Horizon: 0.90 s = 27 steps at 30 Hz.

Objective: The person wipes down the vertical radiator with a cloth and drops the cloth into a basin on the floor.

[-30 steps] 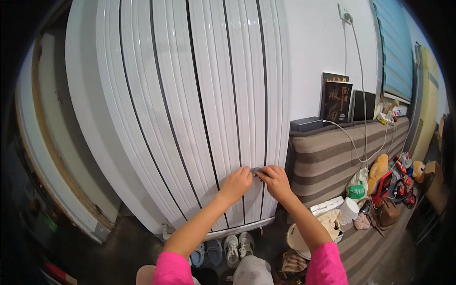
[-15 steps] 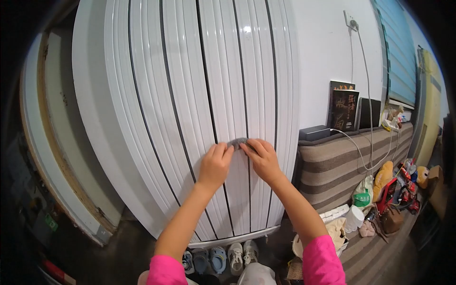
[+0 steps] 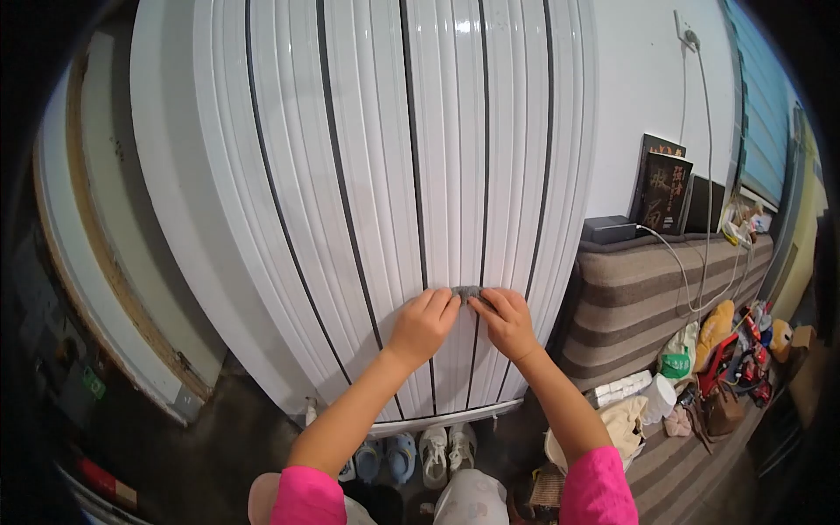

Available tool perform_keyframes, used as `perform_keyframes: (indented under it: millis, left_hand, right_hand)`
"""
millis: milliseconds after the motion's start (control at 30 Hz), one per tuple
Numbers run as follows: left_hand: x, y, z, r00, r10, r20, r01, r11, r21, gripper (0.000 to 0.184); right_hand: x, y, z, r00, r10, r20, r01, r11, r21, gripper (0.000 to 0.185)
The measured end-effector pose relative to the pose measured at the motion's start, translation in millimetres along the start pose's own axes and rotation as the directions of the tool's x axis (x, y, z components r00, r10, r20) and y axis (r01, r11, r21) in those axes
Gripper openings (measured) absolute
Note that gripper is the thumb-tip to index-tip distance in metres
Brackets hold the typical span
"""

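A small fuzzy grey piece of cloth (image 3: 468,291) lies against the tall white ribbed panel (image 3: 374,157), low on its front. My left hand (image 3: 423,329) pinches the cloth's left end between thumb and fingers. On the other end, my right hand (image 3: 509,324) has its fingertips closed in the same way. Only a short stretch of the cloth shows between the two hands; its ends are hidden under my fingers. Both hands are close to or touching the panel's surface, with dark grooves running down it beside them.
Shoes and clogs (image 3: 429,455) stand on the floor below the panel. At right is a striped sofa (image 3: 604,328) with a dark box (image 3: 610,229) and books (image 3: 662,197) on its top, a charging cable, and heaped toys and bags (image 3: 722,376). A door frame (image 3: 96,227) is at left.
My view has shifted, so the panel and sofa appear farther right. Both hands and the grey cloth appear lower and to the right, with the pinch kept on each end.
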<state>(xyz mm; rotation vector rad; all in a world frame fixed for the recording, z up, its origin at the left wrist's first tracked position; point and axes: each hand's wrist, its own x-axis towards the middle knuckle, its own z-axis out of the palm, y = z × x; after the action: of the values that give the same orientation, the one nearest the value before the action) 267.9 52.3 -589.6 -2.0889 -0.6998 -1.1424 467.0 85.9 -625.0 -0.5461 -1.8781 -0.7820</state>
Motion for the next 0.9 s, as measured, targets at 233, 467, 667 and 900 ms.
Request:
perform_keyframes:
  millis: [233,467,667,900]
  left_hand:
    - [-41.1,5.1,-9.0,0.971,0.07,0.23,-0.09,0.993,0.078,0.011]
    - [11.5,-39.8,-83.6,0.996,0.067,0.059,-0.076,0.983,0.167,0.024]
    - [5.9,-61.6,-76.1,0.995,-0.06,-0.08,0.068,0.994,0.089,0.028]
    - [-41.0,-51.8,-56.6,0.998,-0.055,-0.02,0.056,0.996,0.07,0.028]
  right_hand:
    - [-22.4,-20.7,-17.2,0.955,-0.089,0.284,0.057,0.991,0.12,0.033]
    - [78.1,-24.3,-20.3,0.968,-0.212,0.135,0.215,0.976,-0.014,0.04]
    - [101.0,-35.2,19.5,0.994,-0.088,-0.072,0.089,0.996,0.007,0.035]
    - [54.8,-48.5,37.8,0.995,-0.095,-0.03,0.095,0.995,-0.001,0.035]
